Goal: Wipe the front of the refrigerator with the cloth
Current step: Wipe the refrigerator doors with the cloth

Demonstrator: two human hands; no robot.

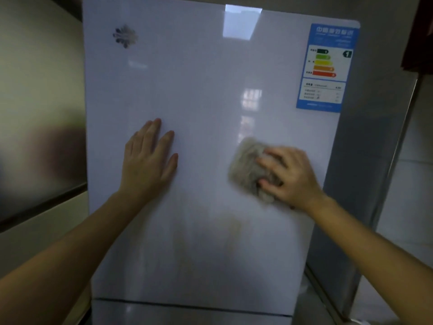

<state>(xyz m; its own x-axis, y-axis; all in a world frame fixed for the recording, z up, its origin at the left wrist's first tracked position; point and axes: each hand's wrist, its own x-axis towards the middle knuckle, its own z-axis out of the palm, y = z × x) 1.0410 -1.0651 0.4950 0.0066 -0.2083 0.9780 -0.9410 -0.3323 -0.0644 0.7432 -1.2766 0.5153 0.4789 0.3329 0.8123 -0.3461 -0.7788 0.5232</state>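
- Pressing flat on the white front of the refrigerator [199,85], the left hand [147,160] lies palm-down, left of the door's middle. Its fingers [153,130] are straight, close together and pointing up, released and grasping nothing.
- The right hand [290,174] is lower and to the right on the same door, holding the cloth [246,167] against the surface. Its fingers [269,161] curl over the cloth's right part, grasping it.
- The cloth is a grey-beige, fuzzy wad, blurred in the picture. It touches the door just left of the right hand, well apart from the left hand and below the energy label [326,66].
- That label is blue with coloured bars and is stuck in the door's upper right corner.
- A small silver emblem [125,36] sits in the upper left of the door.
- Faint yellowish stains [210,235] show on the door below and between the two hands.
- Bright reflections [242,21] lie on the glossy door at the top and just above the cloth.
- A dark seam near the bottom of the view parts this door from the lower door [187,317].
- The refrigerator's grey side panel [356,160] shows on the right, with a pale tiled wall [407,184] beyond it.
- A blurred pale surface [39,66] stands to the left of the refrigerator.
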